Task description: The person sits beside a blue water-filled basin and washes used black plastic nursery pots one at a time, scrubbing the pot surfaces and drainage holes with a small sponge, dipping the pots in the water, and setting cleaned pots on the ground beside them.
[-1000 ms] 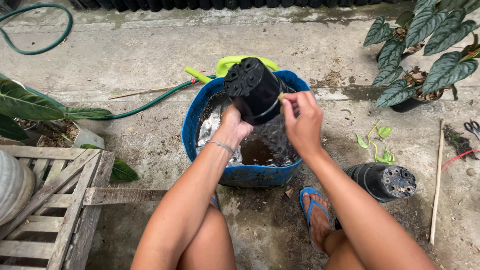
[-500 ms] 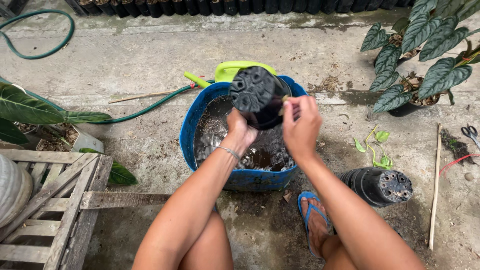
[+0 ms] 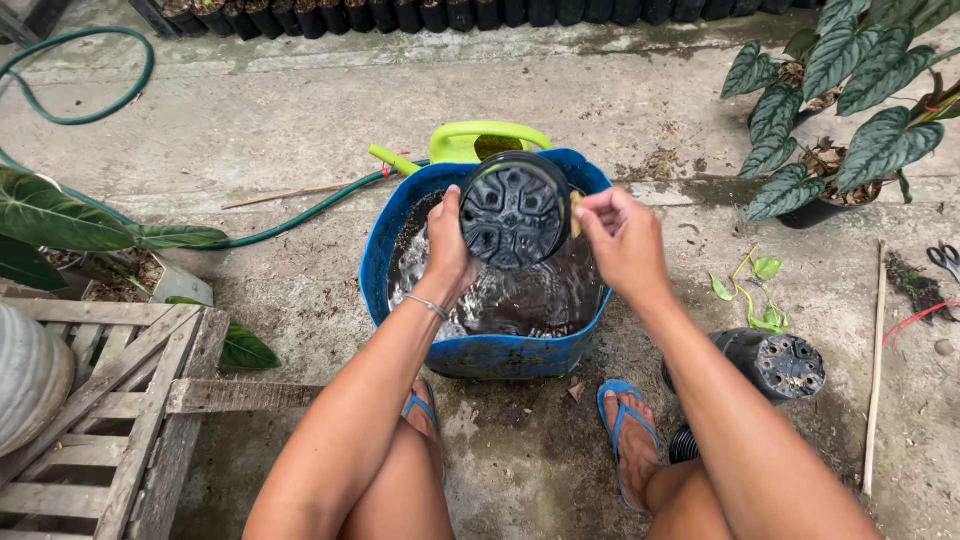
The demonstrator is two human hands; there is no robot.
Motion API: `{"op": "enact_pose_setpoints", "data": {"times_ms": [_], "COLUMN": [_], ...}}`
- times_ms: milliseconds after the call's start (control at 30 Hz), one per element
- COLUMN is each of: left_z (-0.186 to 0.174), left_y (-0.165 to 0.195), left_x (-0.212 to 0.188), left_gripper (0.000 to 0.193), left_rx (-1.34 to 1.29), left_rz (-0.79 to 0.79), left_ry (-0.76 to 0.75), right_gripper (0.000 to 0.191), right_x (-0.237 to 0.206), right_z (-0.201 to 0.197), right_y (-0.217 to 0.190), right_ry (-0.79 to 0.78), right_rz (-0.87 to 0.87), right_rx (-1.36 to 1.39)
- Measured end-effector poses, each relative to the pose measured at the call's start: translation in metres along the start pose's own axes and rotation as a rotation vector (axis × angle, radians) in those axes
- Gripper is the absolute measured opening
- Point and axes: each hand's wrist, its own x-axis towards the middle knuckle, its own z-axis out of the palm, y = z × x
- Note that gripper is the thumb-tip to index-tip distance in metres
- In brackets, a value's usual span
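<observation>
A black plastic plant pot (image 3: 515, 210) is held over a blue tub (image 3: 480, 350) of murky water, its holed bottom turned toward me. My left hand (image 3: 447, 240) grips the pot's left side. My right hand (image 3: 620, 240) is at the pot's right edge, fingers pinched on a small tan piece, perhaps a sponge. Water ripples in the tub below the pot.
A lime-green watering can (image 3: 485, 140) sits behind the tub, with a green hose (image 3: 300, 212) at its left. Stacked black pots (image 3: 775, 365) lie on the ground at right, by a bamboo stick (image 3: 875, 360). Wooden pallet (image 3: 110, 420) at left, potted leafy plant (image 3: 840, 110) far right, scissors (image 3: 945, 258).
The pot has turned so its bottom faces me more squarely. My right hand has moved in against its right edge.
</observation>
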Motion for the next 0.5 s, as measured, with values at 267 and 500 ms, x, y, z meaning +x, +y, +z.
{"op": "enact_pose_setpoints", "data": {"times_ms": [267,500], "left_z": [0.009,0.046], "left_y": [0.002,0.019], "left_x": [-0.01,-0.055], "left_gripper": [0.047,0.031], "left_rx": [0.954,1.279], "left_rz": [0.552,0.77], "left_ry": [-0.144,-0.35], "right_gripper": [0.009,0.009], "right_x": [-0.004,-0.017], "right_z": [-0.001,0.014], "right_y": [0.008,-0.033], "right_ry": [0.091,0.093], "right_rz": [0.067,-0.138], "right_rx": [0.081,-0.126]}}
